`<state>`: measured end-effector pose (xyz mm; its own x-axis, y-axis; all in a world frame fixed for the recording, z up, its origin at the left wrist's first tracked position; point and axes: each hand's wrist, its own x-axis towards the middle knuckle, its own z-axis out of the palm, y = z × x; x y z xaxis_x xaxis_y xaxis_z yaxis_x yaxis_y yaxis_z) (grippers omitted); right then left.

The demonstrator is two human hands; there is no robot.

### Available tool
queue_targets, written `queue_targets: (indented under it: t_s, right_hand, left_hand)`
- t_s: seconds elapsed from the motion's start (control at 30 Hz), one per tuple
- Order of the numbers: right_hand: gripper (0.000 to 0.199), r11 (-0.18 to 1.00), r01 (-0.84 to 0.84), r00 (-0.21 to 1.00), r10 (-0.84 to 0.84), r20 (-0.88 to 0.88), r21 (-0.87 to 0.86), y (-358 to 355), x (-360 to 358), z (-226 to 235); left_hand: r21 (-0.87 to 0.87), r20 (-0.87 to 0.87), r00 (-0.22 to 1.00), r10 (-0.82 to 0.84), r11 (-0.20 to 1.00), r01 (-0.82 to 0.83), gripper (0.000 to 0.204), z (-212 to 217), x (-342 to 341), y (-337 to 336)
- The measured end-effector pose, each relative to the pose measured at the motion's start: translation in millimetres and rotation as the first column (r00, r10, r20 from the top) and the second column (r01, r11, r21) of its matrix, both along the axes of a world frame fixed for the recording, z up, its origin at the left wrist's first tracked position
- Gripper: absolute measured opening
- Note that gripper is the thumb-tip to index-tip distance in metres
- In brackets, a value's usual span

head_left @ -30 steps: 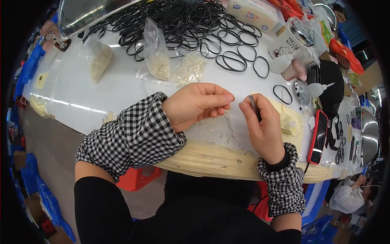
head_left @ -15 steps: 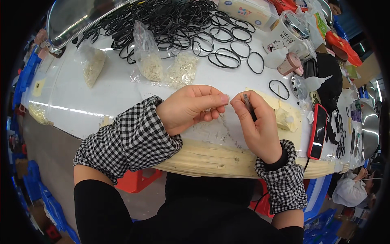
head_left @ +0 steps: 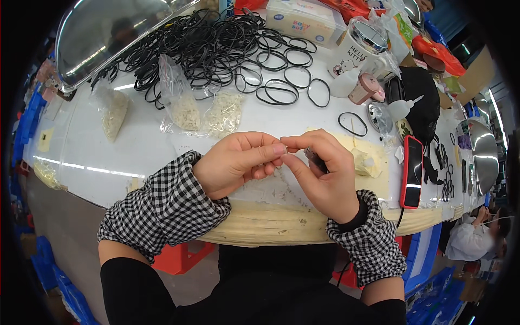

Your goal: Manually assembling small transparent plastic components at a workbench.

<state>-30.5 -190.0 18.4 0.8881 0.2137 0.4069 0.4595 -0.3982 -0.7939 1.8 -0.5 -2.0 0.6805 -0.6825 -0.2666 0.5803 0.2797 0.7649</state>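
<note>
My left hand (head_left: 235,164) is held over the front of the table with thumb and forefinger pinched together. Whatever is in that pinch is too small to make out. Close on its right, my right hand (head_left: 325,170) brings its thumb and forefinger to the left fingertips. A small dark metal tool (head_left: 315,160) is tucked in the right hand's curled fingers; its full shape is hidden. Beyond the hands stand clear plastic bags of small pale pieces: one bag (head_left: 186,112) upright, another (head_left: 223,115) beside it, a third (head_left: 112,119) farther left.
Black rubber loops (head_left: 189,51) lie heaped at the back, with a single loop (head_left: 352,124) nearer. A red-framed phone (head_left: 413,172), a pinkish jar (head_left: 363,88) and a squeeze bottle (head_left: 401,110) are on the right. Yellowish tape (head_left: 271,219) covers the table's front edge.
My right thumb and forefinger have come in to meet the left fingertips. The view has shifted, so the table's things sit lower and more to the left.
</note>
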Motion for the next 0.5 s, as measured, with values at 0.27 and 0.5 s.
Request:
queue_targets:
  t_s: [0.27, 0.5]
  right_hand:
    - [0.019, 0.998, -0.002, 0.998, -0.002, 0.067, 0.056, 0.8, -0.6, -8.6]
    - [0.023, 0.999, 0.032, 0.99, -0.03, 0.139, -0.011, 1.7, -2.2, -7.0]
  left_hand:
    - [-0.028, -0.016, 1.0, -0.005, 1.0, 0.005, 0.019, -2.3, 1.2, 1.4]
    - [-0.047, -0.069, 0.998, 0.002, 0.999, -0.006, 0.019, 0.9, 0.4, -2.2]
